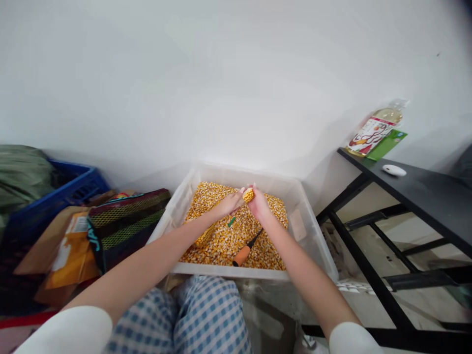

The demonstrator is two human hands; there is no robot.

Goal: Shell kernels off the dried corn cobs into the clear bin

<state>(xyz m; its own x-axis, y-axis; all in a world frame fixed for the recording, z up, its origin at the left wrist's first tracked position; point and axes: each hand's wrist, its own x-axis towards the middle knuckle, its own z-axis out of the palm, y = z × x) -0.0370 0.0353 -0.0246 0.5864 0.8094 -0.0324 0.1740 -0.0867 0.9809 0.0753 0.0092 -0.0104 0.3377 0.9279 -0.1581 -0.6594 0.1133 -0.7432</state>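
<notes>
Over a clear plastic bin (315, 231) filled with loose corn kernels (221, 250), my two hands meet at a corn cob (249, 195). My right hand (260, 204) is closed around the cob from the right. From the other side, my left hand (230, 202) has its fingers closed at the cob's near end. A screwdriver-like tool with an orange handle (242, 255) and dark shaft lies on the kernels below my right hand. Near my left hand lies a small green piece (231, 221). Another corn cob (205, 237) is partly hidden under my left forearm.
On the right stands a black table (424, 189) with a bottle (376, 129), a green packet (387, 144) and a white oval object (394, 170). To the left are a mesh bag (129, 221), cardboard and a blue crate (73, 184). A white wall rises behind the bin.
</notes>
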